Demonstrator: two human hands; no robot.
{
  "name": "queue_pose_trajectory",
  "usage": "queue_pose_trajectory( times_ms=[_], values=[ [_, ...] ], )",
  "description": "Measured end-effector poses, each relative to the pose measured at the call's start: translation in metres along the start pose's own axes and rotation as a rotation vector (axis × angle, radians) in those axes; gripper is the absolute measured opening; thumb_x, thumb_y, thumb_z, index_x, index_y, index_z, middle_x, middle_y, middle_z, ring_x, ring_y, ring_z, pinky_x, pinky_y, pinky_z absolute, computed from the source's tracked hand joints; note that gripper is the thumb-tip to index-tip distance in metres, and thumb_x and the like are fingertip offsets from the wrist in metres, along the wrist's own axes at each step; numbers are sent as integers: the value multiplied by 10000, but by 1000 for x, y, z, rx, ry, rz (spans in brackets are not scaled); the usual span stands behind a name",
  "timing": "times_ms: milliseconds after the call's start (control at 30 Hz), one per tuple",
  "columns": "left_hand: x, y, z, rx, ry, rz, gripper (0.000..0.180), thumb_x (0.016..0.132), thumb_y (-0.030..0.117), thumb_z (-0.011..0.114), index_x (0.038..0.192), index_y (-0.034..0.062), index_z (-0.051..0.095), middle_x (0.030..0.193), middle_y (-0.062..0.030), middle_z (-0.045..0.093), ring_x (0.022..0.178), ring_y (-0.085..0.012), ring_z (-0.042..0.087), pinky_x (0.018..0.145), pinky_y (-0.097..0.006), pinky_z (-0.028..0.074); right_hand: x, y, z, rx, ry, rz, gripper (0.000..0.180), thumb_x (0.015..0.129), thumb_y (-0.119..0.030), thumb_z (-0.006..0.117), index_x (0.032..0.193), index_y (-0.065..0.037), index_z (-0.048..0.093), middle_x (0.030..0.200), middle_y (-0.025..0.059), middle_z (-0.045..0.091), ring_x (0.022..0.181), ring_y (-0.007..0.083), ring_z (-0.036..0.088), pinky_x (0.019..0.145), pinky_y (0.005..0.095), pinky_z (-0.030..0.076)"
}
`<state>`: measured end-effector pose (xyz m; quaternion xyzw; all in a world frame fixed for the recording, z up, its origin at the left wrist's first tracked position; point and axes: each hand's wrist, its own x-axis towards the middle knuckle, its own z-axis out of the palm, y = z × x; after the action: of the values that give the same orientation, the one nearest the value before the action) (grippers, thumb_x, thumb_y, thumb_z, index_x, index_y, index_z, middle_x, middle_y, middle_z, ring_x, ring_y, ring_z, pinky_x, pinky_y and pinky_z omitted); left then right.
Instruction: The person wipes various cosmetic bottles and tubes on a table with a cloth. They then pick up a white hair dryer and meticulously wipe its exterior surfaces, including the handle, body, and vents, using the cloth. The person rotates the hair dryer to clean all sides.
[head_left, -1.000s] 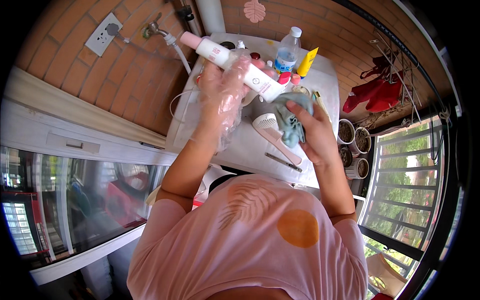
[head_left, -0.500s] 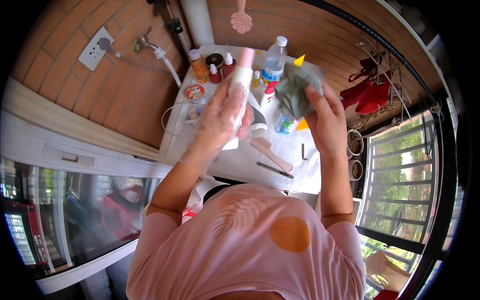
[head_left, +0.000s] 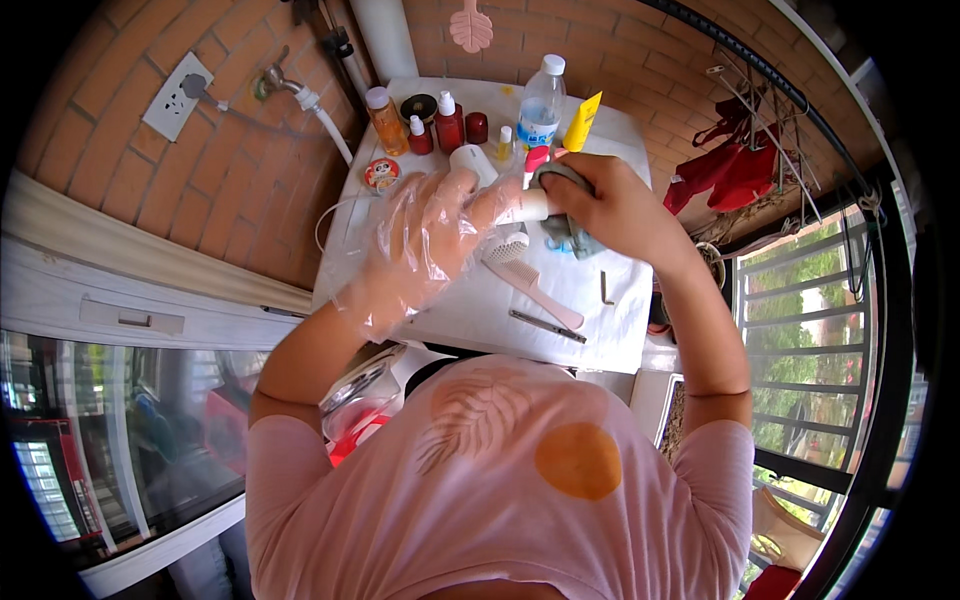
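Note:
My left hand point(head_left: 425, 225), in a clear plastic glove, is closed around a white bottle point(head_left: 528, 207) and tilts it almost level over the table. Only one end of the bottle shows past my fingers. My right hand point(head_left: 615, 200) is bare and grips a grey-green cloth point(head_left: 575, 235), pressing it against that end. The pink cap is hidden. Just behind the cloth stands a small white bottle with a red top point(head_left: 535, 160). Below my gloved fingers lie a hair dryer's mesh end point(head_left: 508, 246) and a pink comb point(head_left: 535, 293).
On the white table point(head_left: 460, 325) stand an orange bottle point(head_left: 386, 122), red bottles point(head_left: 449, 122), a water bottle point(head_left: 541, 112) and a yellow tube point(head_left: 583, 122). Tweezers point(head_left: 547, 326) and a hex key point(head_left: 605, 288) lie nearer. Brick walls rise behind; a barred window point(head_left: 800, 340) is at right.
The bottle has tipped from upright to nearly level. My right hand has brought the cloth leftward and down onto the bottle's end.

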<state>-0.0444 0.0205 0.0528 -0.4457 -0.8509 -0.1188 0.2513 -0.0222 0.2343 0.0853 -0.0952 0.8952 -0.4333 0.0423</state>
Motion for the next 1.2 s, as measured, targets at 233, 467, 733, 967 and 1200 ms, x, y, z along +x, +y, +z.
queue_pose_trajectory(
  times_ms=[233, 467, 733, 967, 1200],
  values=[
    [5, -15, -2, -251, 81, -32, 436, 671, 9, 646, 1083, 80, 525, 849, -121, 537, 792, -343, 557, 705, -440, 456, -8, 36, 3, 1020, -265, 384, 285, 905, -174, 498, 1067, 47, 577, 888, 83, 626, 708, 117, 599, 647, 252, 506],
    [-1, -12, -1, -282, -115, -107, 383, 709, 106, 670, 1069, 111, 539, 884, -109, 581, 784, -310, 600, 667, -431, 483, -35, 10, 8, -88, 174, -345, 388, 773, -128, 695, 1119, -37, 544, 875, 145, 597, 686, 267, 584, 643, 346, 479],
    [1, -14, 4, -603, -470, -134, 398, 786, 256, 680, 1113, 81, 536, 982, -131, 599, 810, -332, 611, 713, -417, 481, -45, 16, 6, -440, 179, -577, 215, 758, -107, 657, 953, -44, 590, 768, 99, 577, 693, 289, 597, 605, 371, 492],
    [-11, -40, -25, -777, 349, -431, 285, 853, 158, 594, 1102, 31, 539, 1049, -110, 600, 935, -237, 602, 884, -341, 442, -59, 35, -54, 116, 393, -47, 229, 867, -166, 620, 1033, -9, 623, 814, 37, 647, 734, 78, 565, 656, 250, 469],
    [-27, -40, -25, -904, 444, -494, 120, 881, 90, 550, 972, 14, 529, 922, -114, 621, 883, -211, 619, 836, -337, 469, 10, 23, -207, 551, 1041, -234, 264, 874, -287, 605, 871, -27, 650, 730, 27, 623, 608, 97, 582, 546, 218, 451]
  ],
)
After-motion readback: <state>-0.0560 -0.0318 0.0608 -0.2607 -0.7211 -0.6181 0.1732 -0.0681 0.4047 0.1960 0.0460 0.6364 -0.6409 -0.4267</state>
